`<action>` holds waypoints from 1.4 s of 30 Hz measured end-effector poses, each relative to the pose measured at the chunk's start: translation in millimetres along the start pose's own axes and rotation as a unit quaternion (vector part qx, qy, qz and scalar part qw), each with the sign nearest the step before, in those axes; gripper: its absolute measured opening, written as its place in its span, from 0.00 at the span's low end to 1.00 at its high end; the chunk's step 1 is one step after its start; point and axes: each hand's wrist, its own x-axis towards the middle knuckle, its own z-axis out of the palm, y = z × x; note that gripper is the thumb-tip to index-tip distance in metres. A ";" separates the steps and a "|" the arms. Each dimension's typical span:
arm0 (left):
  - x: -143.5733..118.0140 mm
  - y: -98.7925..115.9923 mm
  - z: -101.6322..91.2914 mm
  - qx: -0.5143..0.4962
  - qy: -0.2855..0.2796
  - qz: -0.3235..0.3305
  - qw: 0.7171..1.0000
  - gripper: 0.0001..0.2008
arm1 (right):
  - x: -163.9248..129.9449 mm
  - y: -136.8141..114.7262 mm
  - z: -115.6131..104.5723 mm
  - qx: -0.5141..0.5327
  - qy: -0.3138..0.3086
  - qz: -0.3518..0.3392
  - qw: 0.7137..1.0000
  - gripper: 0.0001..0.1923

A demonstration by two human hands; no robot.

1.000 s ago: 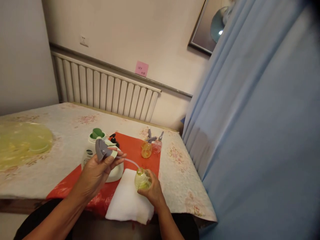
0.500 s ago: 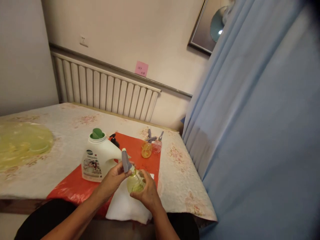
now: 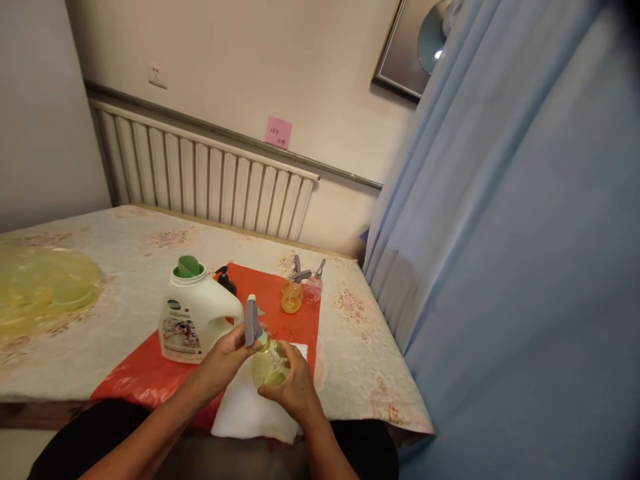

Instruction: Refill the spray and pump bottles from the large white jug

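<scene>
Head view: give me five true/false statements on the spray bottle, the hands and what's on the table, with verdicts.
1. The right hand holds the small yellow-green spray bottle by its body. True.
2. The left hand rests flat on the white towel. False: its fingers are on the grey spray head atop the bottle.
3. The white detergent jug has a green cap. True.
4. The jug lies on its side. False: it stands upright on the red mat.
5. Two more small spray bottles, one orange and one pink, stand at the mat's far end. True.
</scene>
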 end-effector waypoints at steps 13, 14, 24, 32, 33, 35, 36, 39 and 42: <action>-0.3 7.3 1.7 0.089 -0.021 0.039 0.995 0.16 | -2.2 0.2 -2.5 -0.014 0.005 -0.001 1.000 0.46; -0.4 6.8 2.0 0.074 -0.024 0.032 0.996 0.17 | -2.5 -1.1 -2.8 -0.014 0.003 0.000 1.000 0.46; -1.4 2.8 -3.7 0.057 -0.053 0.003 0.997 0.17 | -6.9 -10.0 -4.5 0.031 -0.016 0.044 0.998 0.46; 2.3 -3.2 -0.1 0.003 -0.060 0.006 0.998 0.18 | -9.0 -15.9 -4.4 0.123 -0.054 0.080 0.988 0.42; 1.8 -4.7 1.0 -0.009 -0.061 0.006 0.998 0.18 | -9.4 -16.4 -4.7 0.124 -0.054 0.082 0.987 0.42; 0.5 -6.6 3.9 -0.027 -0.065 0.005 0.998 0.17 | -9.7 -17.6 -5.5 0.128 -0.054 0.089 0.986 0.41; -0.1 -7.0 5.6 -0.032 -0.067 0.004 0.997 0.17 | -9.8 -18.2 -6.0 0.131 -0.052 0.092 0.986 0.41; -0.4 -6.7 10.7 -0.034 -0.054 0.013 0.998 0.18 | -9.5 -19.1 -6.6 0.140 -0.054 0.090 0.985 0.40; 1.8 -6.1 13.1 -0.023 -0.033 0.014 0.999 0.20 | -9.5 -17.2 -6.0 0.150 -0.058 0.091 0.983 0.40</action>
